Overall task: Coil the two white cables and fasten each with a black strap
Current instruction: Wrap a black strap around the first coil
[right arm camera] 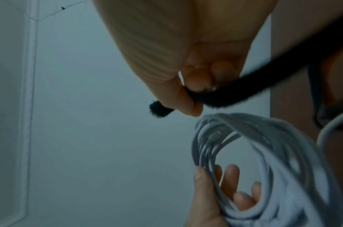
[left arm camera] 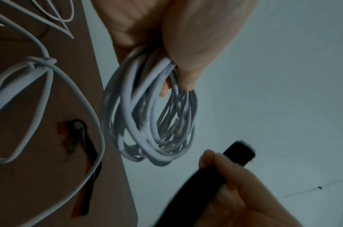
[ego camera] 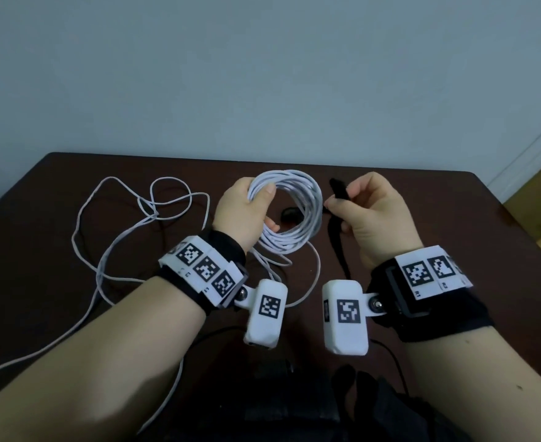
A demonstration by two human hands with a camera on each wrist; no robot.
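The left hand (ego camera: 243,208) holds the coil (ego camera: 294,212) of white cable up above the bench (ego camera: 454,218); its grip is closed round one side of the loops, thumb on top, fingers through the middle; in the left wrist view a plug end (left arm camera: 177,127) shows inside the coil. The right hand (ego camera: 374,215) sits just beside the coil's other side; its grip pinches a black strap (ego camera: 339,193) between thumb and fingertips, one short end poking up past the fingers, the long end hanging down toward the bench; strap and coil are close, though whether they touch I cannot tell. The second cable (ego camera: 141,218) lies loose and tangled on the bench to the left, with a knot-like crossing near its middle; one run of it trails off toward the near edge. A second strap (left arm camera: 85,161) lies flat on the bench by that cable, best seen from the left wrist.
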